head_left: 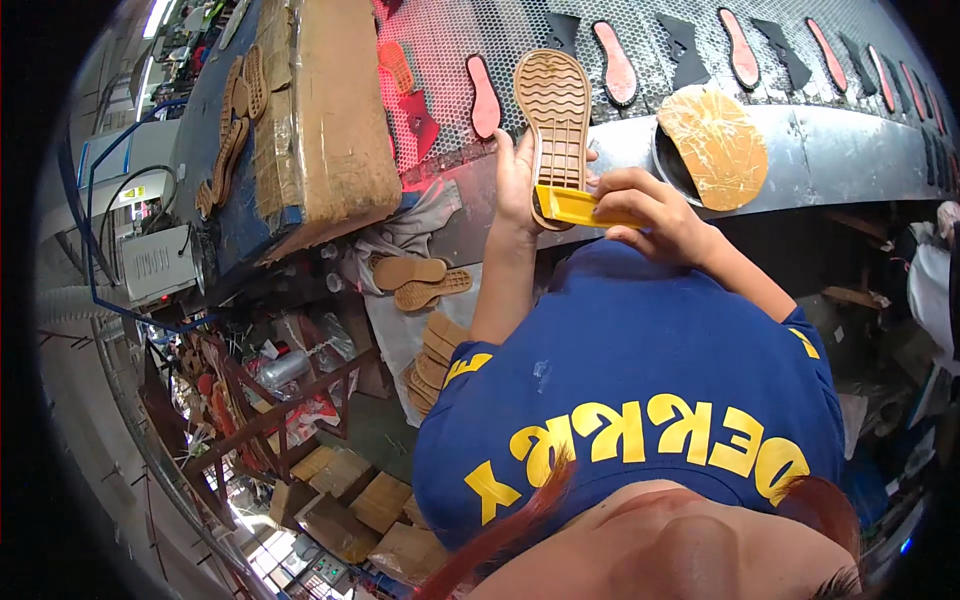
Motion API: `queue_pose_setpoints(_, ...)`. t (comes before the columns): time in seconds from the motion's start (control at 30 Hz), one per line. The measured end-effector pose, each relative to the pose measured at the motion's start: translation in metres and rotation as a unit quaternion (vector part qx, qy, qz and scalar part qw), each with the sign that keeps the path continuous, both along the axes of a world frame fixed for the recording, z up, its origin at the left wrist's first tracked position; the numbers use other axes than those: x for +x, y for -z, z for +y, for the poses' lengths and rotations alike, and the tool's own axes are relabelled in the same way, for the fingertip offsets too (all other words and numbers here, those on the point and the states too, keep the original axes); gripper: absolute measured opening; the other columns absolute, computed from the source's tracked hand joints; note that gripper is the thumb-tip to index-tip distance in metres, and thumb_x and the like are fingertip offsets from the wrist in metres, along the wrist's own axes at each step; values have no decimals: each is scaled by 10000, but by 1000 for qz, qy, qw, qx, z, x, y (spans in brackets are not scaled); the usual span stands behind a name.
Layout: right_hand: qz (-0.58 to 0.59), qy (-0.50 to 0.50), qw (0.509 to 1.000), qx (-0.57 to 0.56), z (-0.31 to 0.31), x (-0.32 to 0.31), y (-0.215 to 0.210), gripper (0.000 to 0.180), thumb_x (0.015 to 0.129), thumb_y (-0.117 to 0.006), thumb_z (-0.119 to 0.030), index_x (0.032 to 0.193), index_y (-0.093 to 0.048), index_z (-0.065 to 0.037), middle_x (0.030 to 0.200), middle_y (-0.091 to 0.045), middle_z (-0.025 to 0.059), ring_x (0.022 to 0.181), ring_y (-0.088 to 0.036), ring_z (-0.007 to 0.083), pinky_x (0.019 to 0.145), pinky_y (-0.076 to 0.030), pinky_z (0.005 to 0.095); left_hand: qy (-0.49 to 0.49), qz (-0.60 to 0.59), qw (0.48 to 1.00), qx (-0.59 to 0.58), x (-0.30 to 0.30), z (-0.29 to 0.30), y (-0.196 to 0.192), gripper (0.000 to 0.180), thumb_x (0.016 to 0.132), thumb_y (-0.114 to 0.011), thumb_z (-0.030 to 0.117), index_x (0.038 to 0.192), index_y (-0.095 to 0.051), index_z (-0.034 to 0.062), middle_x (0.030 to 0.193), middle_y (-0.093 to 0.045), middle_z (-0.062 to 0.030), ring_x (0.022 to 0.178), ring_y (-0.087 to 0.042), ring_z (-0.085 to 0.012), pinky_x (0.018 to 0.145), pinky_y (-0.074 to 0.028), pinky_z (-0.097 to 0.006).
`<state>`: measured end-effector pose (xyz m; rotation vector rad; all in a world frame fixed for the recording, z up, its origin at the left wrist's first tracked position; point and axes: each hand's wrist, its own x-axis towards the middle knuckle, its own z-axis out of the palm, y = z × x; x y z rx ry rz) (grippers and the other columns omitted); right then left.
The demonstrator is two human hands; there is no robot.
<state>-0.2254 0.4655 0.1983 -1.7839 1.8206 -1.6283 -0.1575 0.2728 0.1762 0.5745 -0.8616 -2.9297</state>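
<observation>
Holding a tan shoe sole [553,115] up near the top middle of the frame, you are keeping its wavy tread side facing you. Starting at the left of the frame, a big cardboard box [325,110] is sitting on a blue table [205,120], and more tan soles [238,115] are lying beside it. Lower down, near the middle left, a pair of soles [425,280] is resting on a pale cloth.

Your left hand [518,180] is closing around the heel end of the sole, with the fingers wrapping behind it and the thumb side pressing on the left edge. Your left forearm is reaching straight up from the lower middle of the frame.

Your right hand [655,215] is pinching a yellow flat tool [580,207], and the tool is touching the heel of the sole. Your right wrist is bending inward, and the arm is coming in from the right in a blue sleeve.

Further right, a round pot with a crusty orange lid [715,145] is sitting on the grey bench [850,140], close to your right hand. Red and black insoles [615,60] are lying in a row on the mesh belt above.

I think the sole could be slipping, because you are only gripping one end. The tool could be sliding off the heel and poking your left thumb if you are pushing too hard.
</observation>
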Motion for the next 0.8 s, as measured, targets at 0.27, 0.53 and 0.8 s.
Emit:
queue_pose_setpoints(0.27, -22, -84, 996, 16, 3, -11, -8, 243, 827, -680, -133, 1015, -564, -33, 1107, -540, 132, 993, -587, 318, 845, -504, 387, 56, -15, 998, 23, 5, -3, -6, 884, 886, -42, 717, 1308, -405, 31, 1009, -607, -275, 801, -651, -352, 698, -564, -462)
queue_pose_setpoints(0.53, -53, -166, 984, 29, 5, -19, -7, 233, 871, -639, -139, 1048, -554, -12, 1136, -522, 147, 1021, -571, 304, 876, -479, 357, 71, -28, 988, 133, 16, 0, -8, 886, 895, -94, 717, 1392, -327, 21, 1187, -563, -244, 1005, -611, -340, 889, -500, -453)
queue_pose_setpoints(0.8, -124, -259, 956, 65, -1, -33, -16, 200, 881, -615, -126, 1050, -574, -26, 1163, -539, 138, 1092, -550, 295, 925, -442, 367, 154, 48, 957, 242, 24, -1, 4, 863, 920, -178, 683, 1464, -211, 14, 1454, -346, -198, 1309, -394, -325, 1084, -333, -415)
